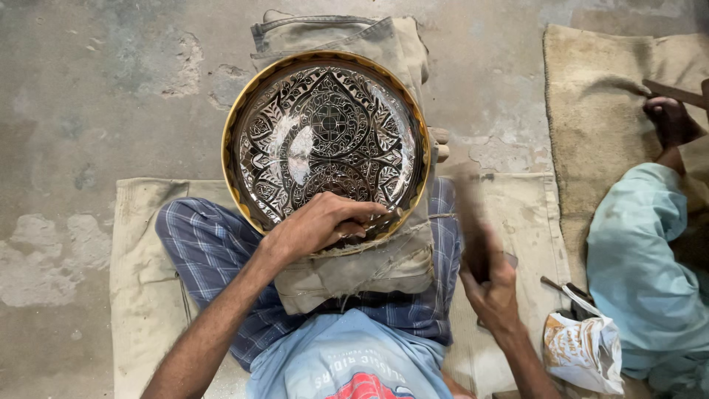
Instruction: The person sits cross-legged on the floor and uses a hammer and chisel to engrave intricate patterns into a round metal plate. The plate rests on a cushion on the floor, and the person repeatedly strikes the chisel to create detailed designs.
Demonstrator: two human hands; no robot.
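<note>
A round engraved metal plate (325,125) with a brass rim and dark floral pattern rests on a folded canvas cushion (369,266) over my lap. My left hand (321,222) lies on the plate's near rim, fingers pinched on a thin metal tool pointing right at the engraving. My right hand (487,277) is raised to the right of the plate, blurred, gripping a dark hammer-like tool whose shape is smeared.
I sit on a beige cloth mat (140,244) on a patchy concrete floor (111,89). At the right another person's leg in light blue (635,258) and foot (668,118) rest on a second mat. A crumpled paper bag (583,351) with tools lies by my right forearm.
</note>
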